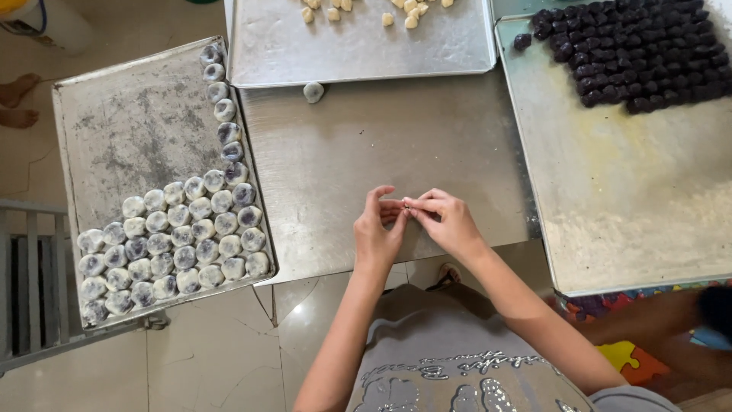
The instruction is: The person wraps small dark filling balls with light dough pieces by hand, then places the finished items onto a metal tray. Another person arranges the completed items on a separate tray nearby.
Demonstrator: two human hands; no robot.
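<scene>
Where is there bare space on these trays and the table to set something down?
Free: the upper part of the left tray, the near half of the right tray, and the steel table beyond the hands. Crowded: the left tray's near corner with wrapped balls, the right tray's far corner with dark balls.

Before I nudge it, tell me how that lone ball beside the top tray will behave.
The lone dough ball looks round and sits free on the smooth steel table, so it would probably roll. It resembles the soft wrapped balls on the left tray, so it likely dents under a firm pinch. Small, so probably light.
</scene>
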